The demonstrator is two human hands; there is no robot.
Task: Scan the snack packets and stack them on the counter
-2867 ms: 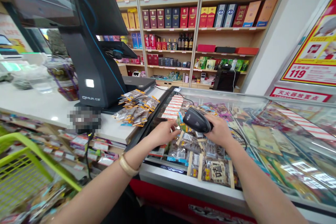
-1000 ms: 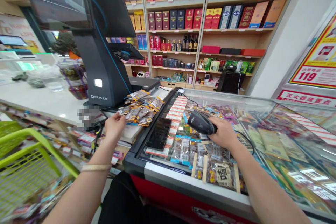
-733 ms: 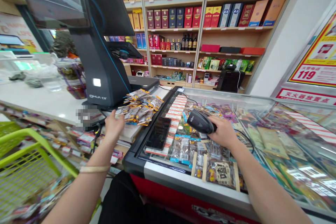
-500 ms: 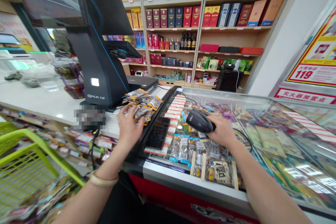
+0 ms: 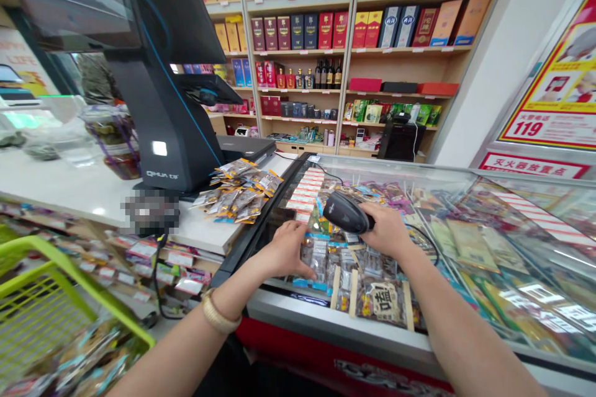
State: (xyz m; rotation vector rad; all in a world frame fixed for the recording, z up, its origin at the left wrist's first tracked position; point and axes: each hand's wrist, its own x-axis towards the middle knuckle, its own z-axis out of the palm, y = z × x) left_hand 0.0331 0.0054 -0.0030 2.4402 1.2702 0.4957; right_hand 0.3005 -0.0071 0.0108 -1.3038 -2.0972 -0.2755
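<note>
The black scanner (image 5: 342,211) is held in the right hand (image 5: 384,229), above the glass-topped case (image 5: 326,316), its head turned toward the left. The left hand (image 5: 284,252) is held wide, with thumb and fingers parted, over the near left part of the glass, beside the blue-ended packets (image 5: 319,257); whether any packet is touched cannot be told. A dark phone (image 5: 282,216) is partly covered by that hand. Nearer the front edge, a large packet (image 5: 384,304) is laid flat, and striped labels (image 5: 305,192) are lined up toward the far left of the glass. On the right, more bags (image 5: 465,245) are seen through the panes.

To the left, a loose pile of small packets (image 5: 242,192) is heaped on the white counter (image 5: 200,226), beside the foot of the display stand (image 5: 162,136). A green basket (image 5: 28,247) filled with packets is placed at the near left. The far wall is lined with wooden shelves (image 5: 302,3) stocked with boxes and bottles, and a red-and-yellow poster (image 5: 544,105) is mounted at the right.
</note>
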